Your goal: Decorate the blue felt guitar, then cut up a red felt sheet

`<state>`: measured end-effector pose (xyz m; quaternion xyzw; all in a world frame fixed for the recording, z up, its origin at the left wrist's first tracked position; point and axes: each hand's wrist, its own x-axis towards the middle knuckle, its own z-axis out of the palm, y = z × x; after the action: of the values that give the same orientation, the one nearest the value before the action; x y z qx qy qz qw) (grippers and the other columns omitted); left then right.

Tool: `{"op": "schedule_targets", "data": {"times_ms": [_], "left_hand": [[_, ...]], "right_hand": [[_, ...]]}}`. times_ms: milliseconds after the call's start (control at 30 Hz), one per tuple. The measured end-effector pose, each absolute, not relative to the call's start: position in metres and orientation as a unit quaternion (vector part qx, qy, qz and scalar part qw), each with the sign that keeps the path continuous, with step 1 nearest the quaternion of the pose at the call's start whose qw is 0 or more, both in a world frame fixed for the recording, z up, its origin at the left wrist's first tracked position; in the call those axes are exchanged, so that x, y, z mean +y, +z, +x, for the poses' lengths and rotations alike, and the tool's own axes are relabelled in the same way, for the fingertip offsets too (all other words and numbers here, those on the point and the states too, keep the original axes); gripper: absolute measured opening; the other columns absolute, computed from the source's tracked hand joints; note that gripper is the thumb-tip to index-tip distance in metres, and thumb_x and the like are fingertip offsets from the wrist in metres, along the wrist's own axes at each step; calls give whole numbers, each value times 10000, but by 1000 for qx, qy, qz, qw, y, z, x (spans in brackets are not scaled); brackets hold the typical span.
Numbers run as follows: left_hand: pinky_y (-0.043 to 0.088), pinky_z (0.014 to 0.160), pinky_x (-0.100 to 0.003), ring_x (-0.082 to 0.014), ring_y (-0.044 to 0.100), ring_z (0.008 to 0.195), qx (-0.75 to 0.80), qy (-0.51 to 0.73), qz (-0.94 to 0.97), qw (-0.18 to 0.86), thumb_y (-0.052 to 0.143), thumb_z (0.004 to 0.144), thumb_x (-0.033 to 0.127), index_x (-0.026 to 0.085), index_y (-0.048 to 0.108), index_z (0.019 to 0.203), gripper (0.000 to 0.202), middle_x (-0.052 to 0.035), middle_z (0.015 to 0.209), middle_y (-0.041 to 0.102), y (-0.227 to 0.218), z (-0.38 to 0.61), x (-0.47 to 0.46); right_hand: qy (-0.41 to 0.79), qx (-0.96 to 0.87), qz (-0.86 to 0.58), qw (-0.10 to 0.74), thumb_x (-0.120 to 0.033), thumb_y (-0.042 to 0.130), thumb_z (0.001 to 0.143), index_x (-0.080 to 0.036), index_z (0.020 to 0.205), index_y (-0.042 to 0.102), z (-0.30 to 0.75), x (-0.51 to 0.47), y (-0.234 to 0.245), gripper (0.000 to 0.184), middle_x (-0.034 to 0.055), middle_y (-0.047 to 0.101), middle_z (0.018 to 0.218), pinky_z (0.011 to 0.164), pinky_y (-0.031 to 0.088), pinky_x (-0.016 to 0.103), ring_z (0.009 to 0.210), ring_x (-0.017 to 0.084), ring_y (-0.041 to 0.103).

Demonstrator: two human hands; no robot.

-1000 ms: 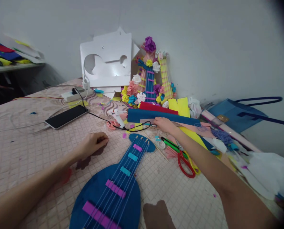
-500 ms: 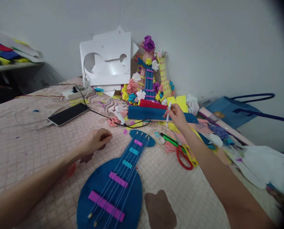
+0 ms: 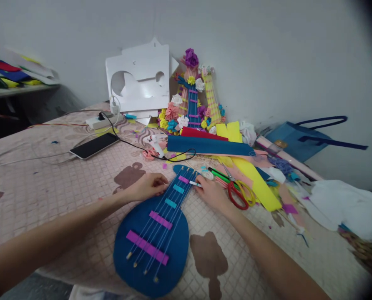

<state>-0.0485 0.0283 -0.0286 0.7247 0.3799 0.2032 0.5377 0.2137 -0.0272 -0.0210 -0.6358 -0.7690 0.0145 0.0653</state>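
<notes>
- Near the middle of the pale pink, grid-patterned tablecloth [image 3: 79, 191], we see our flat, dark blue, guitar-shaped piece [image 3: 154, 233] lying face up, its head pointing away from us, with thin pale strings running over purple and turquoise strips.
- At the right side of its neck, our right hand [image 3: 211, 191] grips a slim white stick [image 3: 194, 183] between thumb and fingers, its tip over the neck.
- Left of the neck, our left hand [image 3: 150, 186] has its fingers loosely curled; we cannot tell whether it pinches anything or touches the edge.
- Just beyond our right hand, we have scissors with red and yellow handles [image 3: 232, 181].
- Past the head, we have a white glue gun [image 3: 156, 146] and a long blue paper strip [image 3: 209, 145].
</notes>
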Motion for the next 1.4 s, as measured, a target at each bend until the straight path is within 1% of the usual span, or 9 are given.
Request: {"op": "schedule_targets", "data": {"times_ms": [267, 433, 600, 767, 900, 1000, 1100, 1200, 1400], "left_hand": [[563, 625, -276, -126, 661, 627, 403, 221, 628, 629, 699, 704, 314, 122, 575, 874, 285, -20, 729, 670, -33, -26, 43], [514, 515, -221, -128, 641, 601, 393, 221, 703, 550, 657, 735, 293, 113, 597, 858, 227, -33, 702, 660, -21, -25, 51], [497, 536, -200, -104, 603, 632, 333, 279, 748, 502, 619, 775, 310, 125, 618, 905, 226, -35, 758, 648, -2, -11, 34], [472, 539, -197, -86, 564, 602, 276, 308, 712, 567, 589, 802, 292, 127, 596, 935, 211, -20, 737, 622, 4, 3, 5], [460, 550, -203, -90, 553, 594, 288, 292, 730, 547, 576, 811, 285, 137, 595, 841, 152, -6, 687, 606, -1, -1, 2], [475, 629, -226, -115, 581, 680, 327, 316, 796, 400, 557, 817, 236, 142, 628, 866, 127, -26, 758, 638, -5, 1, 21], [488, 754, -284, -162, 604, 828, 319, 325, 859, 235, 553, 812, 171, 133, 640, 912, 138, -71, 911, 661, -5, 15, 53], [465, 871, -359, -218, 591, 964, 321, 293, 893, 119, 591, 786, 143, 125, 647, 963, 187, -98, 998, 662, -5, 33, 83], [467, 873, -342, -210, 593, 964, 324, 234, 913, 76, 600, 760, 119, 136, 661, 974, 223, -82, 1013, 678, -8, 55, 104]], "right_hand": [[-1, -754, -645, 124, -280, 508, 880, -202, 1005, 541, 228, -10, -24, 150, 62, 681, 868, 591, 368, 263, 747, 211, 624], [4, -731, -649, 211, -333, 372, 932, -188, 945, 548, 232, -26, -9, 228, 83, 642, 893, 663, 427, 284, 807, 203, 601], [312, -654, -597, 344, -466, 340, 943, -207, 1043, 563, 216, -53, 9, 356, -32, 551, 616, 432, 330, 226, 431, 107, 428], [467, -657, -517, 286, -499, 391, 932, -190, 865, 606, 191, -72, 7, 382, -34, 534, 539, 448, 297, 219, 450, 94, 421], [393, -701, -525, 280, -479, 390, 942, -206, 866, 616, 194, -67, 2, 362, -21, 564, 601, 508, 347, 229, 540, 115, 492], [233, -716, -600, 271, -449, 395, 940, -214, 838, 607, 209, -54, -5, 333, -8, 580, 630, 554, 385, 249, 594, 147, 536], [83, -721, -663, 182, -370, 422, 931, -209, 859, 600, 223, -46, -14, 251, 30, 643, 739, 615, 405, 272, 709, 190, 594], [47, -723, -678, 126, -278, 455, 908, -198, 931, 616, 232, -49, -21, 180, 74, 671, 866, 635, 400, 278, 817, 222, 616], [24, -736, -666, 122, -272, 449, 907, -213, 834, 622, 242, -48, -13, 196, 62, 649, 855, 658, 399, 278, 811, 208, 601]]}}
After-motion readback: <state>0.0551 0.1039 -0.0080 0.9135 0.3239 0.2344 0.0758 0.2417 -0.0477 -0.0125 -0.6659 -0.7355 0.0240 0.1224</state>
